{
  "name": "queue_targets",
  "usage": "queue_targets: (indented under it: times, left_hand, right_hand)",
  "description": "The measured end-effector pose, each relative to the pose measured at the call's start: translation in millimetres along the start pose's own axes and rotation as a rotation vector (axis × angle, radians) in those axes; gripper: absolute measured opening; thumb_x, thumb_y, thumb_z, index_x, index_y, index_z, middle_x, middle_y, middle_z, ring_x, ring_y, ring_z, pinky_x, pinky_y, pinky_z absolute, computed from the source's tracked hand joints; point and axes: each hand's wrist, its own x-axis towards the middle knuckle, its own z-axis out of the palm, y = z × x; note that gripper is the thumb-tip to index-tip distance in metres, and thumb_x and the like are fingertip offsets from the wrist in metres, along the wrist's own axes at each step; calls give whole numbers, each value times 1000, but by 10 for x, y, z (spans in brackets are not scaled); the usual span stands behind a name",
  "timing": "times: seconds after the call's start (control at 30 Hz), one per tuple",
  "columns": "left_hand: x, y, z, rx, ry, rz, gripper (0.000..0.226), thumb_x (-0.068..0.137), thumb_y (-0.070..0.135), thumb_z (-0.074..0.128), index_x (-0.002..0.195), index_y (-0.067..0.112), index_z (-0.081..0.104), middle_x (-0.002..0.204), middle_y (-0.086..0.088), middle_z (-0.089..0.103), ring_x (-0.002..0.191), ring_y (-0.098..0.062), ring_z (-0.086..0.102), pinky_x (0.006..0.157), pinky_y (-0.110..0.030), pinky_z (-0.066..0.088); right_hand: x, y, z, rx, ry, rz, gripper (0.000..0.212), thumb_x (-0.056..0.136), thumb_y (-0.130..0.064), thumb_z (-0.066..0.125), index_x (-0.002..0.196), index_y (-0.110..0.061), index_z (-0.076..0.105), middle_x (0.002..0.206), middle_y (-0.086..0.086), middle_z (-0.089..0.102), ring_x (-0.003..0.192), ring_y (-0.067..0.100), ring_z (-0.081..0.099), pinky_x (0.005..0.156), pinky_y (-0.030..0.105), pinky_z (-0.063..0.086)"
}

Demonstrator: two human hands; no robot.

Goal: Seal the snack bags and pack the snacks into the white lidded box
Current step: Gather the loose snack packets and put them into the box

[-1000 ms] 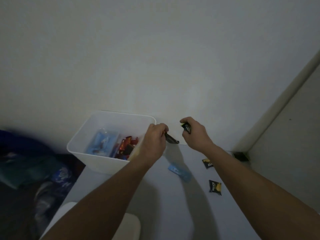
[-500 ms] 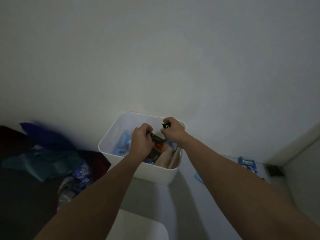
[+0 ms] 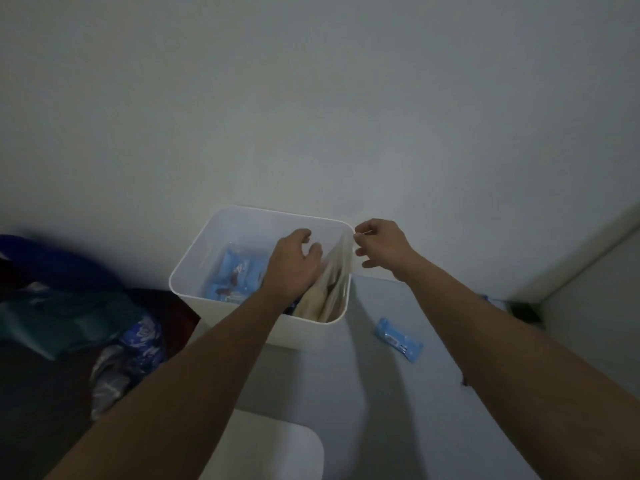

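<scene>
It looks like a dim room in a home: a plain white wall (image 3: 311, 98), a pale tabletop (image 3: 398, 393) in the corner, and crumpled clothes and bags (image 3: 69, 317) piled in the dark at the left.

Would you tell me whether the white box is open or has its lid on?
Open. The box has no lid on; blue packets show inside, and the left hand reaches in.

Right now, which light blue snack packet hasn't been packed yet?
The light blue packet lying on the surface right of the white box; the other blue packets are already inside.
</scene>
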Motion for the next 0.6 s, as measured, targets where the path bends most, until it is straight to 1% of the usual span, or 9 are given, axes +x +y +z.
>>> queue_targets:
  times: [0.1,0.17,0.2,0.3,0.37,0.43,0.5,0.53,0.6]
  left_hand:
    - [-105,242,312,140,14,266,39,90,29,54,122,7,59,123,-13,61,116,-28,52,102,-41,42]
    - [-174,375,572,211,-2,430,42,86,34,52,113,4,64,110,-14,67,105,-30,58,92,-43,49]
    - [-206,430,712,230,-17,478,43,84,35,52,110,3,65,105,-13,69,100,-30,59,88,-43,50]
    - [-327,551,1114,228,-116,454,43,82,35,55,111,3,65,104,-12,69,100,-30,60,88,-40,50]
    - [-407,552,1367,239,-190,441,50,82,40,51,113,4,64,106,-12,69,102,-31,59,89,-40,48]
    - [-468,510,1587,267,-273,411,53,82,42,52,118,5,61,111,-11,67,107,-30,56,93,-39,45]
    - [-519,436,1768,299,-345,343,54,84,41,58,126,7,56,121,-10,62,114,-28,51,97,-38,40]
    - [-556,378,1855,317,-371,299,57,84,42,59,128,8,54,125,-10,59,117,-29,49,99,-38,39]
    - [-632,253,2010,369,-374,253,69,78,54,52,128,7,55,129,-15,56,118,-33,50,99,-40,39]
  right_hand:
    - [-81,292,-409,-32,40,41,19,90,-18,60,107,-10,63,101,11,66,87,24,69,72,39,61]
    - [-136,532,-669,-54,60,86,18,90,-20,61,106,-10,63,101,11,66,85,24,69,71,38,61]
    - [-171,648,-788,-65,72,106,19,90,-20,61,106,-10,63,101,12,66,84,23,69,69,37,60]
    - [-288,978,-1101,-103,107,149,19,90,-21,62,106,-10,62,100,11,66,84,24,68,64,34,58]
    - [-343,1199,-1262,-138,124,172,20,90,-21,62,107,-10,62,98,11,66,87,26,69,64,33,58]
    - [-381,1411,-1392,-164,130,184,20,89,-21,63,106,-9,63,98,11,67,87,26,68,69,36,59]
    - [-395,1619,-1499,-200,134,186,21,88,-22,63,104,-8,65,101,9,67,90,25,65,80,39,58]
    - [-414,1712,-1546,-240,132,183,18,87,-21,63,100,-9,66,98,7,66,91,24,63,81,36,56]
    - [-461,1918,-1610,-343,130,178,6,85,-21,63,88,-15,64,89,3,61,88,21,58,72,27,48]
